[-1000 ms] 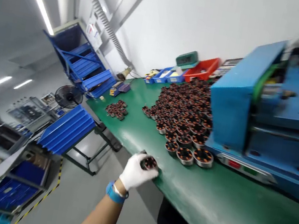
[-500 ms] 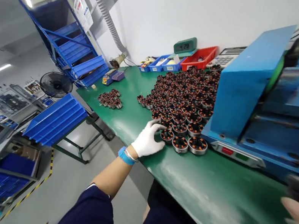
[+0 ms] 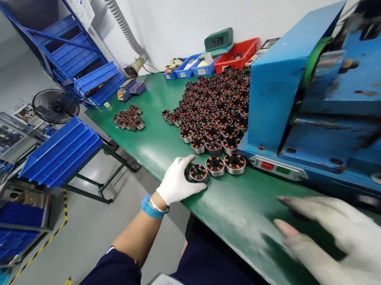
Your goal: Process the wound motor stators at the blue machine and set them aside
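My left hand [image 3: 178,179], in a white glove, curls its fingers and thumb around a motor stator [image 3: 199,173] with a metal ring and copper-coloured windings. That stator sits on the green table at the front of a large group of similar stators [image 3: 215,103]. Two others, one of them a stator [image 3: 215,165] close to its right, stand nearby. On the right, my gloved right hand [image 3: 337,252] hovers over the table with thumb and fingers apart and nothing between them. One fingertip is bare.
A blue machine [image 3: 277,89] with red and green buttons stands to the right. Smaller stators [image 3: 130,118] form a cluster at left. Along the wall are a red bin [image 3: 237,55], blue trays [image 3: 189,66] and a digital clock [image 3: 218,39]. A blue crate [image 3: 61,151] rests beside the table.
My left hand has closed around a front stator and drawn it a little away from the group. My right hand has come in from the right edge, fingers apart. The view has shifted rightward.
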`<state>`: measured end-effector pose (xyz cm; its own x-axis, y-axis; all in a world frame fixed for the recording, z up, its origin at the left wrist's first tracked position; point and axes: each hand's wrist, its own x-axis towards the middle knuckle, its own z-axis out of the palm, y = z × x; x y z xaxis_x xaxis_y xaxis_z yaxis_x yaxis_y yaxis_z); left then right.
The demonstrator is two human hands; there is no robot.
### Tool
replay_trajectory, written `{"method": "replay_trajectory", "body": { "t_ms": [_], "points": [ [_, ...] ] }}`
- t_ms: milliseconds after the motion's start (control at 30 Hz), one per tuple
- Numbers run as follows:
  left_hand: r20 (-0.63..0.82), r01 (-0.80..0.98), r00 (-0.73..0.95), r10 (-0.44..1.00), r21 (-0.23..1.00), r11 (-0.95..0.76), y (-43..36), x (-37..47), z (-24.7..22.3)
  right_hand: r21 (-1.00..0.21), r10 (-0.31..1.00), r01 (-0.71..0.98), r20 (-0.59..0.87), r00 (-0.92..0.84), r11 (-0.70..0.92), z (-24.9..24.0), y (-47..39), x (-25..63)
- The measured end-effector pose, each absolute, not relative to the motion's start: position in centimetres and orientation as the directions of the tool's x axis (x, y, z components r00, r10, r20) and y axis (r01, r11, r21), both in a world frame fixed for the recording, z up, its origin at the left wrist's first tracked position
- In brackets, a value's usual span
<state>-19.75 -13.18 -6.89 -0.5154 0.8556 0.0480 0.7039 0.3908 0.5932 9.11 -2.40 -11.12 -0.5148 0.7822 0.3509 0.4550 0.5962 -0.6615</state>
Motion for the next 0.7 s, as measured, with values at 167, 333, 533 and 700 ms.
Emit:
{"method": "replay_trajectory", "body": {
  "t_ms": [167,333,533,700],
  "points": [
    [0.058,0.626,-0.493,0.868,0.717,0.307,-12.9,-18.9,-6.2,-0.686,0.67,0.408,0.157,-0.725,0.602,-10.5,-4.0,8.4],
    [0.166,0.48,-0.51,0.844,0.869,0.119,-13.0,-13.4,-5.7,-0.782,0.744,0.4,0.117,-0.658,0.478,-9.0,-6.7,6.6],
    [0.299,0.502,-0.37,0.88,0.861,-0.081,-9.2,-8.4,-5.7,-0.933,0.852,0.097,0.269,-0.449,0.346,-7.8,-5.5,6.6],
    [0.242,0.515,-0.297,0.924,0.855,-0.058,-6.6,-7.2,-4.8,-0.96,0.941,-0.206,0.237,-0.242,0.189,-7.8,-3.8,7.1]
  ]
}}
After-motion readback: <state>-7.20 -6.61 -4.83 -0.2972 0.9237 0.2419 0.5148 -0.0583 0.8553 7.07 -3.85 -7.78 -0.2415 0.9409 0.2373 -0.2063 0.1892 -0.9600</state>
